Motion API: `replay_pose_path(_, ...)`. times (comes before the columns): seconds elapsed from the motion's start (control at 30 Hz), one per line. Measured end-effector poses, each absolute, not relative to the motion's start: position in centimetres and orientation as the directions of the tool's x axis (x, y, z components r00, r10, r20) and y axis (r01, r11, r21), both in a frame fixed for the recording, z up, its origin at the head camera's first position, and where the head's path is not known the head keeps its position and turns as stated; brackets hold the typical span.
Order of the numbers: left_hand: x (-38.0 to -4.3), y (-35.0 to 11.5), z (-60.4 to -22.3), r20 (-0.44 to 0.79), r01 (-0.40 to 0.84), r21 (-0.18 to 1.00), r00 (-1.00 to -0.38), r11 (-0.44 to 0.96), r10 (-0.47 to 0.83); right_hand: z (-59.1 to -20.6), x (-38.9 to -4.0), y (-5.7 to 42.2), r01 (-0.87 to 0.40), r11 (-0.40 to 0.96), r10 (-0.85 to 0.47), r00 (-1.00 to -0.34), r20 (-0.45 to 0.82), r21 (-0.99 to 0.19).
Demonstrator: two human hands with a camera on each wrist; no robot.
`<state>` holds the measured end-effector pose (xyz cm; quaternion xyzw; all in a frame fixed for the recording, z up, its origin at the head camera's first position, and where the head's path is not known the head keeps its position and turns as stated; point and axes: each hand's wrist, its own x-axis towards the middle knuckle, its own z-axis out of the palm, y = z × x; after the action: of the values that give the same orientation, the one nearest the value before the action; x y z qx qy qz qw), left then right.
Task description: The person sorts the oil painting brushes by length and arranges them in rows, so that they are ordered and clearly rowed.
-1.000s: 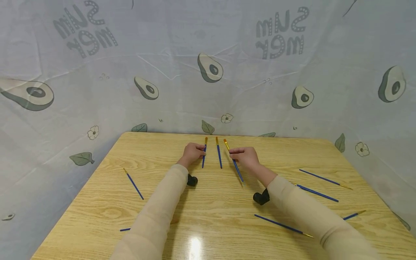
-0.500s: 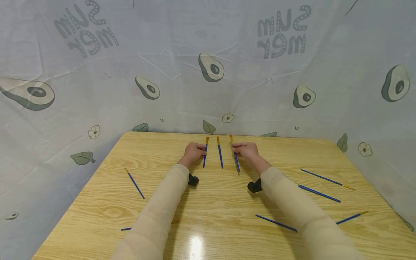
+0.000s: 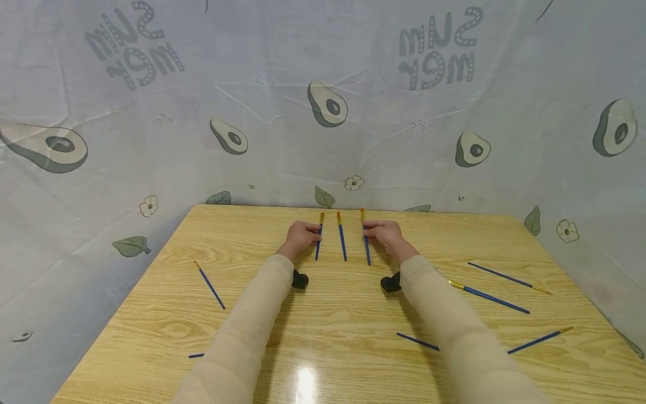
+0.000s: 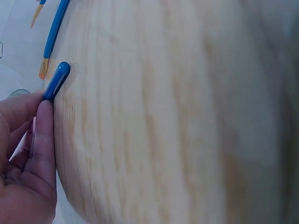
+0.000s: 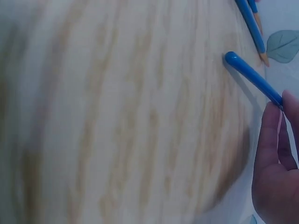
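At the far side of the table, my left hand (image 3: pixel 301 235) pinches a blue-handled paintbrush (image 4: pixel 58 80) between thumb and fingers, its bristles pointing away. My right hand (image 3: pixel 386 233) pinches another paintbrush (image 5: pixel 254 79), also bristles outward; a shadow shows beside its handle in the right wrist view. Between the two hands a third paintbrush (image 3: pixel 342 241) lies on the wood, roughly parallel to the other two. In the head view the fingers partly cover the middles of both held brushes.
A single paintbrush (image 3: pixel 209 286) lies at the left, and a partly covered paintbrush handle (image 3: pixel 196 355) shows by the left sleeve. Several more, including a thicker paintbrush (image 3: pixel 494 299), are scattered at the right. A patterned cloth (image 3: pixel 282 157) hangs behind the wooden table (image 3: pixel 333 314).
My right hand has moved its brush slightly away from me and turned it from slanted to nearly straight, in line with the other two. My left hand has stayed put.
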<state>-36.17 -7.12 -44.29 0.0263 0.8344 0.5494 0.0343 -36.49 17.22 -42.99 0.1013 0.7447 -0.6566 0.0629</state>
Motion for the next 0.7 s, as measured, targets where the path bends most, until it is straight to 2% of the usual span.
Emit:
replay_pose_path(0.47, -36.03, -7.11, -44.22, -0.039, -0.007, 0.920, -0.996, 0.392, 0.075, -43.21, -36.89, 16.97, 0.245, 0.115, 0.117, -0.966, -0.232, -0.963)
replay_pose_path(0.7, -35.94, -7.11, -44.08, -0.043, -0.010, 0.919, -0.996, 0.394, 0.075, -43.14, -36.75, 16.54, 0.239, 0.198, 0.147, -0.966, -0.213, -0.950)
